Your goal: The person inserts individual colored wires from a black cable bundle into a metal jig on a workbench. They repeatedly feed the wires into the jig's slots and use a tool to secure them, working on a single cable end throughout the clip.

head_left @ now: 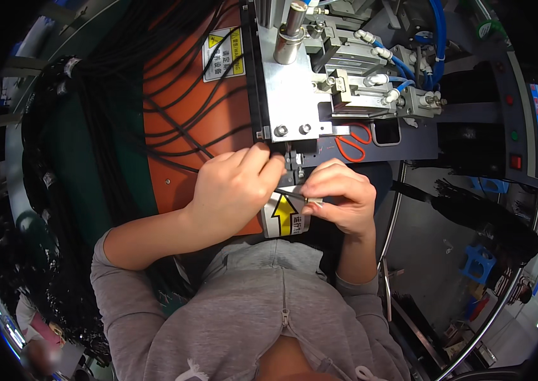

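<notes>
A black cable point(290, 193) runs between my hands in front of the machine. My right hand point(347, 198) pinches its end between thumb and fingers, where short pale wire ends point(314, 202) stick out. My left hand point(234, 184) is closed, its curled fingers close to the small dark metal fixture point(295, 166) under the machine's front edge. The cable comes out from beneath that hand, though its fingertips are partly hidden. Just below the cable, a white label with a yellow arrow point(285, 217) faces up.
The machine's bright metal plate point(291, 95) and pneumatic cylinders point(358, 57) stand ahead, with blue air tubes point(439, 38). Red-handled scissors point(355, 145) lie right of the fixture. More black cables point(180, 130) cross the orange surface point(174, 171). A control box with red button point(516, 162) is far right.
</notes>
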The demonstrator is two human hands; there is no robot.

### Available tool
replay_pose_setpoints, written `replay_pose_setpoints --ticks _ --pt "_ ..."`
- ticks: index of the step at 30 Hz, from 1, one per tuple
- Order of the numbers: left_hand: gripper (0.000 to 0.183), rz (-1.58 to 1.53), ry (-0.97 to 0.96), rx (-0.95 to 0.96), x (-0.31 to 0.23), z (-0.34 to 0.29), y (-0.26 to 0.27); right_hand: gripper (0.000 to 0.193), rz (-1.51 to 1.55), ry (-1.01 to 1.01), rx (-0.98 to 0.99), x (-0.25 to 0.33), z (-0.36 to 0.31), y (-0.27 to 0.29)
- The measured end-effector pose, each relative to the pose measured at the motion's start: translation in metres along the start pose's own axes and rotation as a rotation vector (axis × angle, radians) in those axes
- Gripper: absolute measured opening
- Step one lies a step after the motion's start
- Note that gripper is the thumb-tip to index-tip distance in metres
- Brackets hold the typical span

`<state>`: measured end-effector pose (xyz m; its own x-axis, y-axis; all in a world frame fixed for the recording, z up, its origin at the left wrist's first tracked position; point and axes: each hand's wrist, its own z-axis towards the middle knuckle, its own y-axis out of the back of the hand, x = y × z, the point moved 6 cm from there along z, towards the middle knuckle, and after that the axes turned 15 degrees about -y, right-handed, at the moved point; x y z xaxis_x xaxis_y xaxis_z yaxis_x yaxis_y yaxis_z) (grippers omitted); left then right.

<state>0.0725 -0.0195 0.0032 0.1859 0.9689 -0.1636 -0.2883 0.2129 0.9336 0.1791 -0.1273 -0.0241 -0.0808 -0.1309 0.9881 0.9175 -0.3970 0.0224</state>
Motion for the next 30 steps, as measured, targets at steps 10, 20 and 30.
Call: replay_pose_setpoints --ticks 10,20,30 --pt "0.030 -0.298 -0.167 -0.383 -0.002 0.007 0.018 0.021 -0.021 -0.040 -0.207 0.007 0.000 0.004" --pt "0.025 -0.504 -0.100 -0.492 0.003 0.007 0.025 0.022 0.285 -0.116 -0.357 0.012 -0.003 0.000" --pt "0.017 -0.344 -0.164 -0.416 -0.002 0.008 0.025 0.019 0.061 0.002 -0.314 0.016 0.009 -0.006"
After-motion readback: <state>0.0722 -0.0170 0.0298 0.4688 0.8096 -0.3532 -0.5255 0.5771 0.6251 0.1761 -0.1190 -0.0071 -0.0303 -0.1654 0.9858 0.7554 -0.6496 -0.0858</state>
